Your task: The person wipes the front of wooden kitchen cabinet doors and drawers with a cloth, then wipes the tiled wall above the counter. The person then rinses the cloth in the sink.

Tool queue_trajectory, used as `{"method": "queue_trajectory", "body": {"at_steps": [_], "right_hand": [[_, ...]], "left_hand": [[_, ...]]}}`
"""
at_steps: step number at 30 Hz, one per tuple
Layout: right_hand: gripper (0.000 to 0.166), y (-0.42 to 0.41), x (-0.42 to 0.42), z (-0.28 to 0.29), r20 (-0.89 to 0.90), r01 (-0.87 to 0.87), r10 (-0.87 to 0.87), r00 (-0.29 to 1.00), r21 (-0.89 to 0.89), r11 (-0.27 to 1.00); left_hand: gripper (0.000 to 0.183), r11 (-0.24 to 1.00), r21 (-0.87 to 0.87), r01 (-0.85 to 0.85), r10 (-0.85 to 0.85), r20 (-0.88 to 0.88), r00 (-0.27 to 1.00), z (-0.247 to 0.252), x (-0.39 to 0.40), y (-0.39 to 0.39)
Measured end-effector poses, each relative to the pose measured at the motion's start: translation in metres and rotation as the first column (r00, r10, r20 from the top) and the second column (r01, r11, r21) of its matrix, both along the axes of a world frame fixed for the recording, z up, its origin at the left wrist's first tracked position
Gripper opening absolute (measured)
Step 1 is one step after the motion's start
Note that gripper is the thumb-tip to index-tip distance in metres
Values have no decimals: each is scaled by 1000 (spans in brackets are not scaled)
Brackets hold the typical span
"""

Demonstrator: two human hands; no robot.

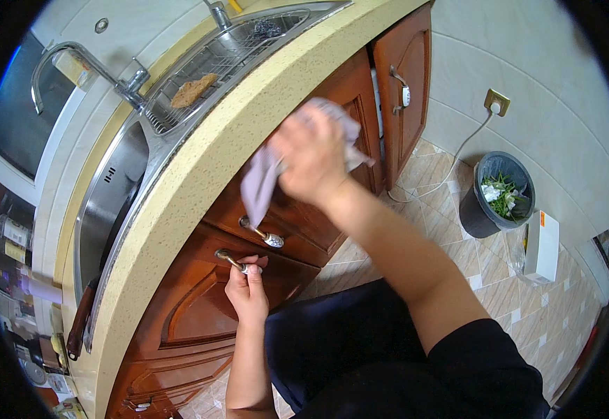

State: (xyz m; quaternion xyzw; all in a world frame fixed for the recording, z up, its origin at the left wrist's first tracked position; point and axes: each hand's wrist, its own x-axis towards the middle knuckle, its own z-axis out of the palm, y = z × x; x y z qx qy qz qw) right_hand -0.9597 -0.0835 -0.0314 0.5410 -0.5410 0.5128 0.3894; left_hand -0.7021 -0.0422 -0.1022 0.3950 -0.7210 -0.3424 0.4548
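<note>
My right hand (309,154) presses a pale lilac cloth (262,180) to the upper part of a reddish-brown wooden cabinet door (304,222), just under the countertop edge. The hand is blurred, and part of the cloth hangs down by a metal and white ceramic handle (273,240). Lower down, my left hand (248,290) grips the matching handle (224,255) of the neighbouring cabinet door (202,304). Its fingers cover most of that handle's white part. Both doors carry raised panel mouldings.
Above the doors runs a speckled yellow countertop (189,173) with a steel sink (113,194), faucet (90,63) and pan handle (80,324). A corner cabinet door (406,94) stands ajar. On the tiled floor are a trash bin (477,209), a white box (543,251) and a plugged-in cord (464,146).
</note>
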Motion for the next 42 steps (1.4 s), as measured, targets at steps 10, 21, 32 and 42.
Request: {"method": "queue_trajectory", "body": {"at_steps": [10,21,32,42], "right_hand": [[34,-16,-139,18,341,186,-262,903,242,952],[16,20,89,-22,112,-417,420,901,-45,908],[72,-30,-105,-31,512,80,-76,856,16,997],[19,-50,-105,-52,760,158,-166,628,84,984]], "left_hand": [[19,994,81,80,-87,81,993,16,1,-4],[19,998,-31,52,-43,243,969,14,10,-8],[19,994,37,107,-111,113,987,16,7,-3],[16,993,51,107,-113,133,985,22,0,-3]]}}
